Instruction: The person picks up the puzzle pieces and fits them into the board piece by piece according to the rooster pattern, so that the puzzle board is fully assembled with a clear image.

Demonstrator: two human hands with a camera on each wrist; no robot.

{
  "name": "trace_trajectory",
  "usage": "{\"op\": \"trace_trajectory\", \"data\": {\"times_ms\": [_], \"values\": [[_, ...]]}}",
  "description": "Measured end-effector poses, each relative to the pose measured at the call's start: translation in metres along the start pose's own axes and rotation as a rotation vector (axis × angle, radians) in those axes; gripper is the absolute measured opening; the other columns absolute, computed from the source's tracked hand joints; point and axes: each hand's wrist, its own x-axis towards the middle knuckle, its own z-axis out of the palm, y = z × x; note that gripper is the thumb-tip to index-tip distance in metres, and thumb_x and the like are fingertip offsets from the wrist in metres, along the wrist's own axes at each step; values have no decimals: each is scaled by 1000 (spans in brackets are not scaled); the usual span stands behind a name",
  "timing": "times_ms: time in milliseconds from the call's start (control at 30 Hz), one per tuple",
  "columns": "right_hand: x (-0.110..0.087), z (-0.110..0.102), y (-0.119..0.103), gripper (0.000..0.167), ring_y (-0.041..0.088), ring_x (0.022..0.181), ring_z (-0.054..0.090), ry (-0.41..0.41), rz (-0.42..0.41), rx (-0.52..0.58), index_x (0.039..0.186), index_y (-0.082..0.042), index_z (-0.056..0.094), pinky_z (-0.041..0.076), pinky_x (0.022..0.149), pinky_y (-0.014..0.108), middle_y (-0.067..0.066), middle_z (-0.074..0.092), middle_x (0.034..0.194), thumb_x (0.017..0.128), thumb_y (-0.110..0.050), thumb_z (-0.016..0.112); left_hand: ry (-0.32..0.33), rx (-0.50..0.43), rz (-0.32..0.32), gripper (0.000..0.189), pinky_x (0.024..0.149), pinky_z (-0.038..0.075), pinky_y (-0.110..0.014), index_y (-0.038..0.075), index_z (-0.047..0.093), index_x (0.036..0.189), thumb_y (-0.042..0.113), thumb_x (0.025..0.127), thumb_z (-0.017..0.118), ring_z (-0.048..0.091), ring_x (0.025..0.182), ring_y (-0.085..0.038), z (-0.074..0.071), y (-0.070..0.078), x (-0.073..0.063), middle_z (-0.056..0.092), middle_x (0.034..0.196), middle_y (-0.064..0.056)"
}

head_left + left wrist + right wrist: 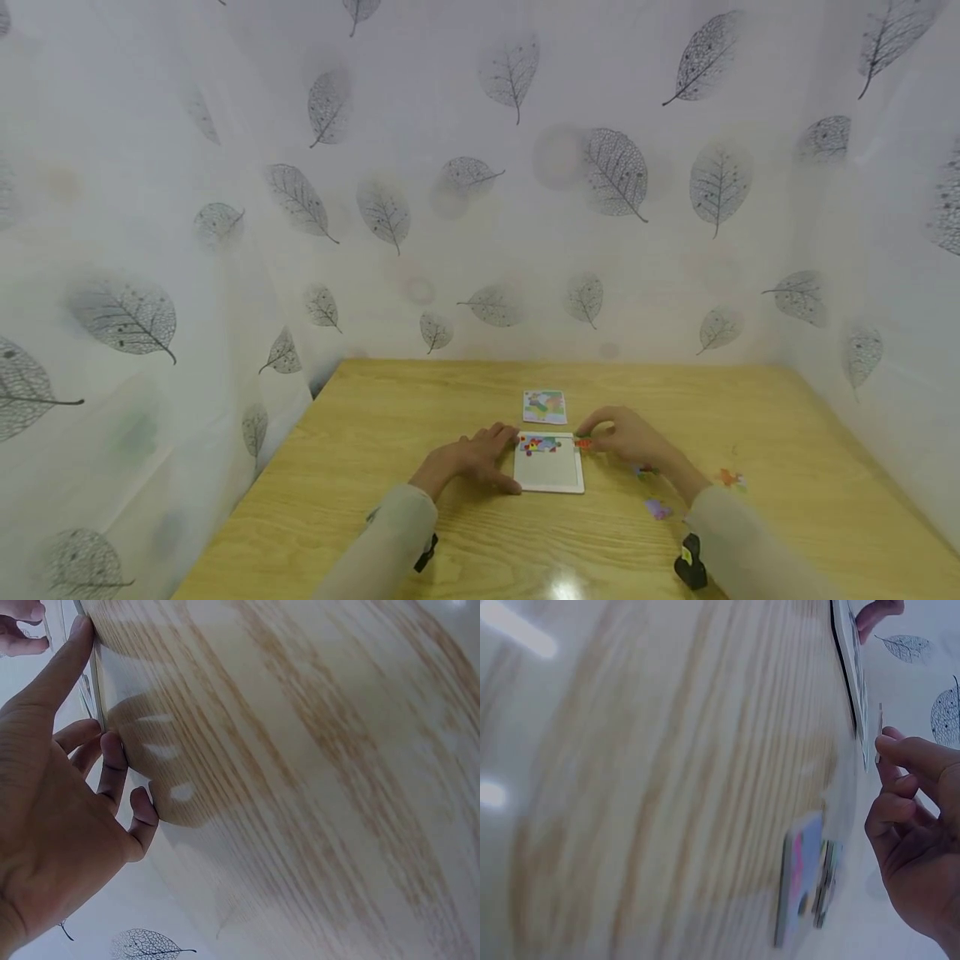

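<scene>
One small orange-red puzzle piece (583,444) is pinched in my right grip (626,435), thumb and fingertip together on it, below and right of the centre of the head view. In the right wrist view I see it edge-on, a thin sliver near the right side. It is by the upper right edge of a white tray (547,475); whether it touches the rim I cannot tell. My left grip (483,457) rests at the tray's left side, thumb and fingers spread apart, the thumb by the lower left corner and fingertips by the upper left one. Inside the tray, a colourful strip of pieces (538,445) runs along the top from the left, above a pale floor. Just beyond the tray, higher in the frame, lies a picture card (545,407). Toward the lower right, a dark piece (646,471) shows partly behind my right wrist, a purple piece (658,509) lies a little below it, and an orange piece (729,477) lies farther right. Tray, card and loose pieces lie on a yellow wood-grained counter (300,500). A white backdrop (450,125) printed with grey leaves fills the upper frame.
</scene>
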Motion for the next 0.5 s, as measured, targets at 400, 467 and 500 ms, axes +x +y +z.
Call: {"op": "trace_trajectory", "data": {"times_ms": [400, 467, 500], "values": [[15, 19, -2, 20, 46, 122, 57, 19, 66, -83, 107, -1, 75, 41, 105, 73, 13, 70, 117, 88, 0, 77, 6, -6, -18, 92, 118, 32, -63, 16, 30, 161, 56, 90, 75, 36, 149, -32, 1, -1, 2, 34, 161, -7], [17, 21, -3, 20, 46, 122, 56, 19, 68, -87, 107, -1, 75, 40, 105, 74, 13, 70, 117, 88, 1, 77, 1, -1, -16, 93, 119, 31, -63, 16, 29, 161, 56, 91, 74, 36, 149, -32, 2, -2, 2, 34, 161, -7], [17, 21, -3, 20, 47, 122, 56, 19, 68, -86, 107, -1, 75, 40, 106, 73, 14, 70, 117, 88, 1, 77, -2, 2, -14, 93, 119, 31, -63, 17, 28, 162, 56, 91, 74, 36, 149, -32, 2, -2, 2, 34, 161, -7]]}}
